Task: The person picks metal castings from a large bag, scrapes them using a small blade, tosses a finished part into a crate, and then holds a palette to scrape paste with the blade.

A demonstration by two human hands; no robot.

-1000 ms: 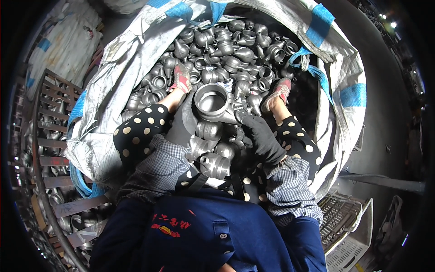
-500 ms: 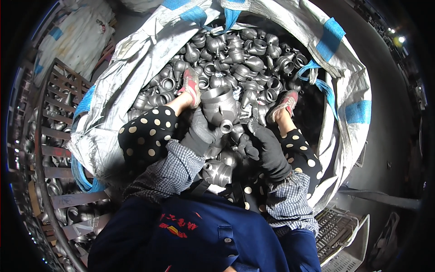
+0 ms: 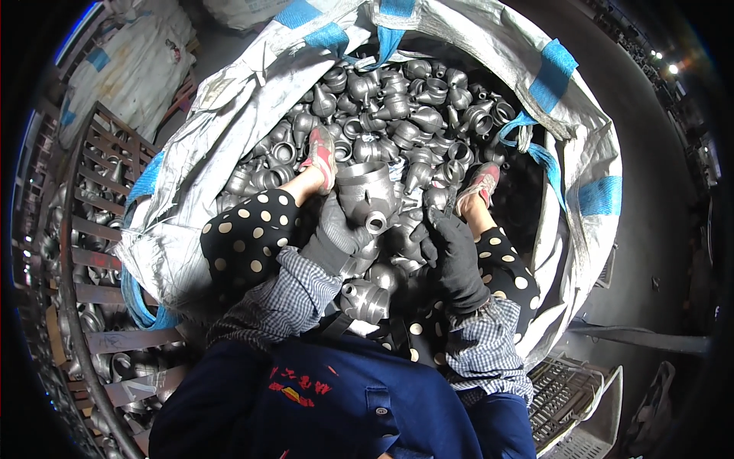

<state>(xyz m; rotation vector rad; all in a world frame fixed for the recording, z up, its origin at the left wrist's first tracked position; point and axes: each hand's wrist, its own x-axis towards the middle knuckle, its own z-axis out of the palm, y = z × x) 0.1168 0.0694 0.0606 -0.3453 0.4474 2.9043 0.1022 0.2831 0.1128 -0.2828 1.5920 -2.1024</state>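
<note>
Metal fitting, clasped by the left grip, has its long axis fore-and-aft, spout toward the wearer.

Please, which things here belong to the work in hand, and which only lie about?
In use, apparently: left hand, holding a grey metal fitting; right hand beside it, its grip unclear; more fittings; the large white sack around them.

Apparently lying about: slatted metal bin at left; pale plastic crate at lower right; white sacking at upper left.

Left hand: gloved, holding wide-mouthed fitting
Right hand: gloved, raised near fitting
Sack: white, blue-strapped, open around other fittings
Crate: pale, right of sack
</note>
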